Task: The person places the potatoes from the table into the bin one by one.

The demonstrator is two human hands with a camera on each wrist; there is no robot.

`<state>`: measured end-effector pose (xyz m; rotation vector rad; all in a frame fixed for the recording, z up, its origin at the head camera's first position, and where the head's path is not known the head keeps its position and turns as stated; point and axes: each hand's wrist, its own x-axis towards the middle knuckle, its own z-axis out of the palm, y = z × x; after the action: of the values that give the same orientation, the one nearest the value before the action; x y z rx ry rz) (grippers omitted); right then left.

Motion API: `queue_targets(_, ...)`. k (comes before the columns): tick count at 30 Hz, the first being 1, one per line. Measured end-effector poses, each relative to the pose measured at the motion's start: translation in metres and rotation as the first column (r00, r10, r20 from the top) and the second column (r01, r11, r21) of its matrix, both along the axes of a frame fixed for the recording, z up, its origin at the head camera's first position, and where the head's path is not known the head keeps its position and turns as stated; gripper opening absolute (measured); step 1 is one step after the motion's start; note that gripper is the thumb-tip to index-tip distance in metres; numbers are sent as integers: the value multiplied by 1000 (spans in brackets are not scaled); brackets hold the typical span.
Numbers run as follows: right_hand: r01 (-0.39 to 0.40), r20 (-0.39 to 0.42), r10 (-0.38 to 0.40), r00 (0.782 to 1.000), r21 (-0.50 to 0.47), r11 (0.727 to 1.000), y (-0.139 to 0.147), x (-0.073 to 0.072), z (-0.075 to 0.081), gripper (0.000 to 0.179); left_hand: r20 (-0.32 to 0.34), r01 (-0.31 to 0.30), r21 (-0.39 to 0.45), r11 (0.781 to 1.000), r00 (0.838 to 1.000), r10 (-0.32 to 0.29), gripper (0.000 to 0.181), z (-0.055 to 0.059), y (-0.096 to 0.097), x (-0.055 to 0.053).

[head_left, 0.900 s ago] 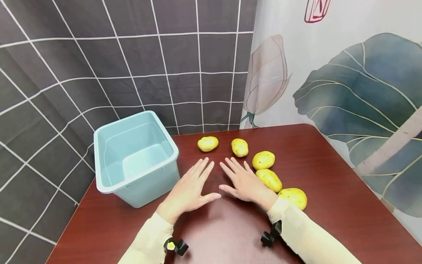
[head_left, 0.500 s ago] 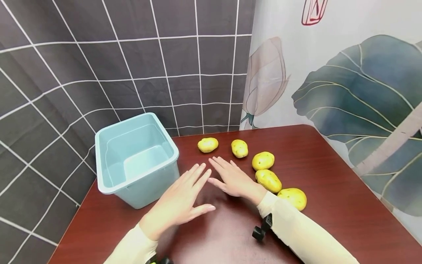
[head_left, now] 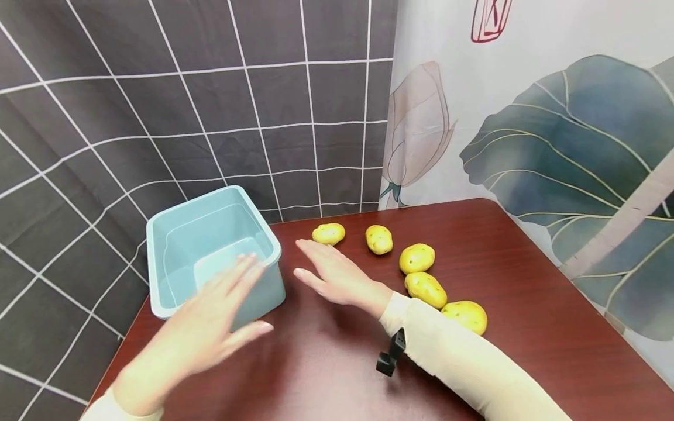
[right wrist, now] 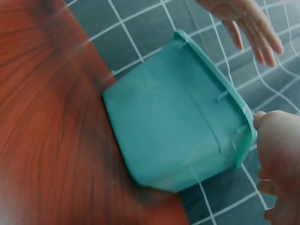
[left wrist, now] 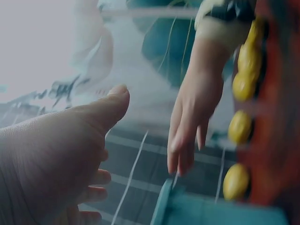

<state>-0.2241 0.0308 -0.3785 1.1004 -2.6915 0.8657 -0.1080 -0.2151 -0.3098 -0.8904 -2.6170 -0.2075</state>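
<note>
My left hand (head_left: 197, 324), blurred, is over the near side of a light blue plastic tub (head_left: 271, 292), overlapping its front wall in the head view. Its fingers are straight, the thumb spread, and nothing is in it. To the right of the tub my right hand (head_left: 342, 278) hovers over the table with straight fingers pointing left, also holding nothing. Several yellow potatoes lie in a curved row on the table: one potato (head_left: 329, 234) just beyond the right fingertips, another potato (head_left: 379, 240) further right. In the right wrist view the tub (right wrist: 168, 112) shows its outer side.
More potatoes, among them a large potato (head_left: 466, 317), lie beside the right forearm. The dark red table (head_left: 553, 310) has its far edge against a grey grid-patterned curtain (head_left: 274, 93) and a white curtain (head_left: 442, 35) with leaf prints.
Both hands have moved left. The left hand went from the middle of the table to over the tub's near side; the right hand moved away from the potatoes. Tub and potatoes stay in place.
</note>
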Motion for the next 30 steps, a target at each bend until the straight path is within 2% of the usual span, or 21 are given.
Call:
queue_targets(4,18,-111,-13,994,44,999,-19,0,12,67,15,-78,69,995,997,77,84,11,-36,-15)
queue_targets(8,57,-198,-30,980,133,990,-42,0,22,69,43,-157,143,977,987,153,75,14,-80,-36)
queue_targets(10,70,-204,-34,978,169,983,-53,0,26,71,71,-203,168,965,979,194,71,12,-102,-45)
queue_targets(14,89,-174,-50,984,219,972,-71,-3,35,71,145,-305,174,937,948,282,69,6,-132,-61)
queue_targets(17,118,-156,-79,985,259,959,-82,-11,39,72,193,-350,152,924,928,319,71,1,-145,-73)
queue_targets(21,155,-139,-116,983,307,939,-93,-23,40,74,232,-365,126,922,915,330,72,-5,-154,-89)
queue_targets(26,125,-58,-112,992,333,935,-97,-31,41,76,290,-385,93,918,893,345,74,-11,-161,-104)
queue_targets(30,104,-33,-99,995,355,929,-97,-32,42,77,351,-399,101,911,871,343,73,-17,-166,-110)
